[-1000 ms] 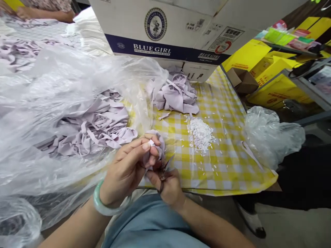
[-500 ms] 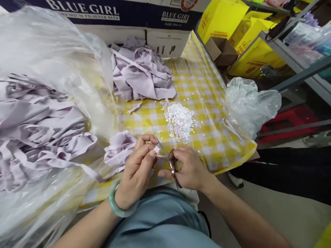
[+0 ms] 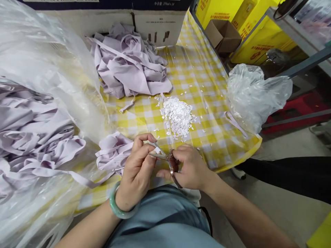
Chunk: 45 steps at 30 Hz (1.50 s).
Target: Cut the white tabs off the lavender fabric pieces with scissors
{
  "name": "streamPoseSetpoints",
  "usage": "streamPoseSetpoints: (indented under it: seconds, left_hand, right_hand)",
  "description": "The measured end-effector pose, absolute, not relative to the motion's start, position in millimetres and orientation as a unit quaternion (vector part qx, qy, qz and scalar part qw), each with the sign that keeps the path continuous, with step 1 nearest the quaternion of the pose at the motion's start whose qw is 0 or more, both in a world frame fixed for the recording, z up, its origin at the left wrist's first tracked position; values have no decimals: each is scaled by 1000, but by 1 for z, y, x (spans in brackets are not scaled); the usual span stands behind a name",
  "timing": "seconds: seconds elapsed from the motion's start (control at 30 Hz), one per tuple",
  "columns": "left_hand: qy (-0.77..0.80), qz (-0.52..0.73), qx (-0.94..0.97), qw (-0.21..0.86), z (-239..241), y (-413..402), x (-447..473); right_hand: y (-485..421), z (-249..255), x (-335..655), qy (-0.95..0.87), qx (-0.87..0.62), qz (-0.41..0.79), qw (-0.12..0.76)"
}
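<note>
Right hand holding scissors, lilac fabric, white scraps

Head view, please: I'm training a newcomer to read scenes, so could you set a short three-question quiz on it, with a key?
1. Multiple choice: what holds the scissors?
A) the left hand
B) the right hand
C) a co-worker's hand

2. True or false: the small white scraps lie in a heap on the checked cloth.

3. Fill the gap: on the wrist behind the left hand sits a pale green ____.

Key: 1. B; 2. true; 3. bangle.
</note>
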<state>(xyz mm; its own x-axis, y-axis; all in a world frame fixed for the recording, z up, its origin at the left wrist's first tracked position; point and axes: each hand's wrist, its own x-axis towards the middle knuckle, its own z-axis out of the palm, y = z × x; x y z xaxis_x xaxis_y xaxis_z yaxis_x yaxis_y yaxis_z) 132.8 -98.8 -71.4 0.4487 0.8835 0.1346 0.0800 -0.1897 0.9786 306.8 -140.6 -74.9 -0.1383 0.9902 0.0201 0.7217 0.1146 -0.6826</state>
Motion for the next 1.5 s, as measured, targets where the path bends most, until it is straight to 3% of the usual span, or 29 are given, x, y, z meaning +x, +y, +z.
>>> streamPoseSetpoints:
  seconds: [0.63, 1.0, 1.13, 1.3, 1.4, 1.5]
  left_hand:
    - [323, 391, 729, 459, -75, -97, 138]
    - [298, 331, 752, 487, -76, -92, 164]
    - [282, 316, 742, 519, -81, -90, 174]
    - [314, 296, 728, 532, -71, -94, 165]
    - [286, 241, 802, 466, -54, -96, 135]
    - [340, 224, 877, 255, -49, -94, 92]
  right_hand:
    - [-141, -75, 306, -691, -645, 249, 210]
    - [-163, -82, 330, -605, -727, 288, 153]
    - [-168, -85, 336, -555, -744, 325, 181]
    - [-170, -82, 343, -513, -723, 365, 285]
    - [-166, -79, 341, -538, -678, 379, 328]
    - [-153, -82, 319, -572, -643, 377, 343]
